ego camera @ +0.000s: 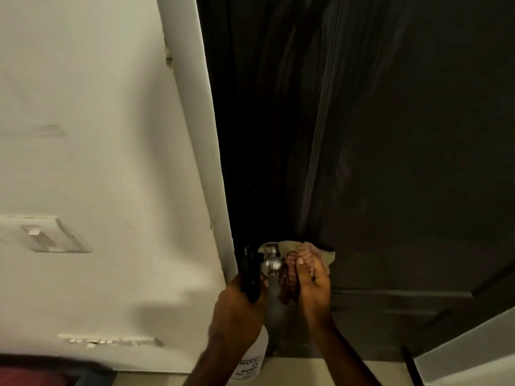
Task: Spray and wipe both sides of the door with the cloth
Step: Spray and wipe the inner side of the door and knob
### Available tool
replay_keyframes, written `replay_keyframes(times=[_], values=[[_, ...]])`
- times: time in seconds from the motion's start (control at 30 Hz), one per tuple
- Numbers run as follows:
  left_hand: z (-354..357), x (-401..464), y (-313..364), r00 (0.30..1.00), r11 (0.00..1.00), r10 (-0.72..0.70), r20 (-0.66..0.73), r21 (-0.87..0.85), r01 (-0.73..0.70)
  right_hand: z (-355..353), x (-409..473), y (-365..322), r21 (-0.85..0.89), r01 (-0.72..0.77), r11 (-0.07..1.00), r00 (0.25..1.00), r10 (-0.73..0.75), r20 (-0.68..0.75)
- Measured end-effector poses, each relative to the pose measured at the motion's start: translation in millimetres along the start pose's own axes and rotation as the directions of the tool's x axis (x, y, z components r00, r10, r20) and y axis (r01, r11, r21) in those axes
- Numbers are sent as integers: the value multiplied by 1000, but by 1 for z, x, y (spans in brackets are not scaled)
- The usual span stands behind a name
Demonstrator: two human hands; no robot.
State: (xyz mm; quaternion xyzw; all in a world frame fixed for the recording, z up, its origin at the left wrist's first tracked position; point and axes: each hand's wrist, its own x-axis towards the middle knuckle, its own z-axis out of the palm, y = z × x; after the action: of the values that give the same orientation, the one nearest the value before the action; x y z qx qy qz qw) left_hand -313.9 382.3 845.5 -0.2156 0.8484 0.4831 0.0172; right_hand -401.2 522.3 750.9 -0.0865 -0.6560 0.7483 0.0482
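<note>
Your right hand [312,277] grips the bunched tan-and-brown cloth [295,263] against the dark panelled door [404,162], at 3 o'clock from the round brushed-metal knob [271,264]. Your left hand [237,310] clasps the white black-triggered spray bottle [252,355]. Spraying this close would likely wet the knob, and the cloth's hanging folds could snag on it.

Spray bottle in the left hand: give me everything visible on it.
The white translucent plastic spray bottle has a black trigger head at the top and a printed label with partly readable dark lettering low on its body. It is held roughly upright, the head beside the round silver metal door knob, close to the dark door's edge. The left hand grips its neck and covers the upper body. Nozzle direction and liquid level cannot be made out.
</note>
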Motion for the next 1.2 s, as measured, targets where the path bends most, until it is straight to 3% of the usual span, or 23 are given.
replay_keyframes(times=[0.07,0.13,0.23,0.3,0.37,0.43,0.47,0.53,0.57,0.63,0.67,0.8,0.87,0.93,0.97,1.0,1.07,1.13,1.2], values=[[3,1,0,999,999,2,41,50,-4,-4,-3,3,204,-90,975,993,104,-62],[6,3,-4,997,994,-2,80,106,-7,-4,-7,3,251,-80,965,991,105,-85],[8,6,-11,991,990,-59,120,132,43,8,-12,6,125,-20,992,997,29,-67],[8,7,-16,989,987,-83,121,145,65,17,-13,-2,-136,248,959,968,-251,-4],[8,9,-23,991,983,-97,93,165,81,22,-2,-1,-311,578,755,816,-538,211],[6,11,-28,991,978,-119,58,182,107,30,4,-3,-501,645,577,764,-465,447],[5,12,-29,990,975,-131,45,187,120,34,3,-3,-633,651,420,759,-393,519],[3,12,-31,990,976,-135,30,178,128,36,0,10,-753,641,150,746,-354,564],[2,10,-31,993,980,-117,23,165,112,34,-3,14,-750,606,265,784,-361,505],[1,7,-31,998,989,-68,-2,128,67,31,-2,19,-631,461,624,888,-321,330],[1,5,-29,999,993,-49,-12,108,50,29,0,25,-559,411,720,911,-301,283],[0,1,-23,1000,999,-10,-18,34,11,28,-16,31,-437,567,698,821,-523,230],[-2,0,-20,1000,1000,20,-19,13,-20,36,-28,15,-369,395,841,917,-383,110],[-4,-1,-20,998,998,64,-29,9,-63,46,-38,5,-49,105,993,994,-106,-16],[-4,-1,-20,996,996,84,-31,16,-83,51,-40,1,166,-32,986,999,34,-9],[-4,-1,-22,995,996,93,-32,13,-93,56,-38,-2,388,-168,906,985,166,38],[-5,-2,-26,994,994,104,-37,-12,-104,59,-32,-13,692,-461,556,871,434,231],[-4,-5,-30,992,993,119,-48,-16,-120,58,-28,-28,781,-588,210,724,567,393],[-5,-7,-33,992,993,112,-59,-28,-114,60,-25,-36,804,-587,91,690,576,438]])
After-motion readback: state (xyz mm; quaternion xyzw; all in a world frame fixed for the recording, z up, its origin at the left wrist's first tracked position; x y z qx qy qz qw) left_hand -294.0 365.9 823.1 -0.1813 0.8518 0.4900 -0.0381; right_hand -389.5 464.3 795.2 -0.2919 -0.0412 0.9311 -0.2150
